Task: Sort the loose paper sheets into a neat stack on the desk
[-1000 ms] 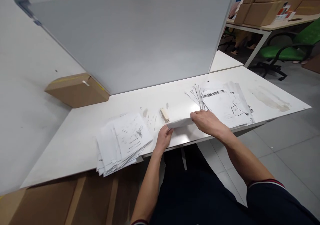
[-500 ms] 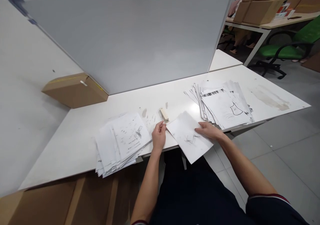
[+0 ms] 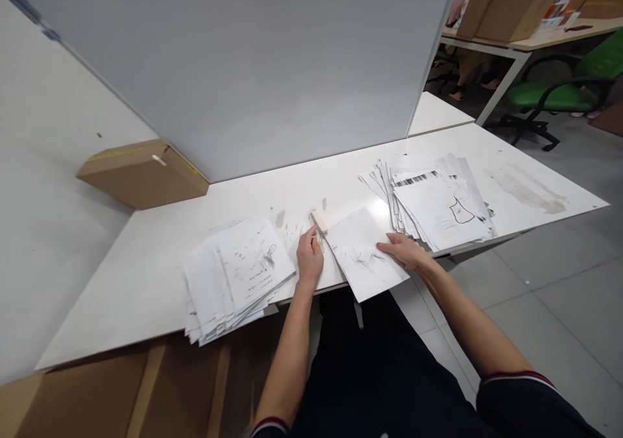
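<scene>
A small cream stapler (image 3: 319, 220) lies on the white table. My left hand (image 3: 310, 257) is closed at its near end, the fingers curled against the stapler's left side; part of the grip is hidden. My right hand (image 3: 403, 251) pinches the right edge of a few white paper sheets (image 3: 363, 272), thumb on top. These sheets have dark scribbles and stick out past the table's front edge. Their upper left corner meets the near end of the stapler.
A loose stack of papers (image 3: 253, 263) lies to the left, and another fanned stack (image 3: 433, 211) to the right. Behind the white table (image 3: 156, 269) stands a large whiteboard (image 3: 272, 68). A cardboard box (image 3: 146, 175) sits at the back left, and a green chair (image 3: 549, 94) stands on the right.
The sheets in my right hand have moved away from me, up to the stapler's near end. My left hand has shifted slightly forward to the stapler.
</scene>
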{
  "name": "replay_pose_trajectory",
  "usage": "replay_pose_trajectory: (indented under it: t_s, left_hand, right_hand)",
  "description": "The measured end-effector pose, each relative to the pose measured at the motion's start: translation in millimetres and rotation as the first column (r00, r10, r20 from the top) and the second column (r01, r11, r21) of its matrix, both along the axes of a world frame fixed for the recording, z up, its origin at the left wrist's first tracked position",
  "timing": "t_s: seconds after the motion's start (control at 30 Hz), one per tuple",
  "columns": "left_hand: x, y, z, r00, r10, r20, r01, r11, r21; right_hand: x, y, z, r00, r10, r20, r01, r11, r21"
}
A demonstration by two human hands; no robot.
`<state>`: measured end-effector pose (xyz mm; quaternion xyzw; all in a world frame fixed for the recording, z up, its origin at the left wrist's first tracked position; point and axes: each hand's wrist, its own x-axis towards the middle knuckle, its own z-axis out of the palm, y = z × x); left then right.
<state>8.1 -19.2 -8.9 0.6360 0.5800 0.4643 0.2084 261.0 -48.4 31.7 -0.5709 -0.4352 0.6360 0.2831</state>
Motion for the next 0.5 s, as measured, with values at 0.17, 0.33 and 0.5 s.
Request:
replay_pose_trajectory:
  t_s: [0.17, 0.33, 0.5]
  left_hand:
    - [3.1, 3.0, 1.0, 0.991, -0.067, -0.118, 0.063, 0.997, -0.044]
    - [5.9, 2.1, -2.8, 0.988, -0.037, -0.151, 0.033, 0.999, -0.024]
    - [6.9, 1.3, -3.4, 0.977, -0.024, -0.212, 0.02, 1.0, -0.021]
  right_hand:
    - [-7.5, 3.2, -6.4, 0.999, -0.023, 0.024, 0.023, 1.0, 0.016]
    - [-8.6, 4.9, -17.1, 0.999, -0.05, 0.02, 0.05, 0.999, 0.021]
    - [-6.1, 3.2, -12.0, 0.999, -0.017, 0.041, 0.016, 0.999, 0.034]
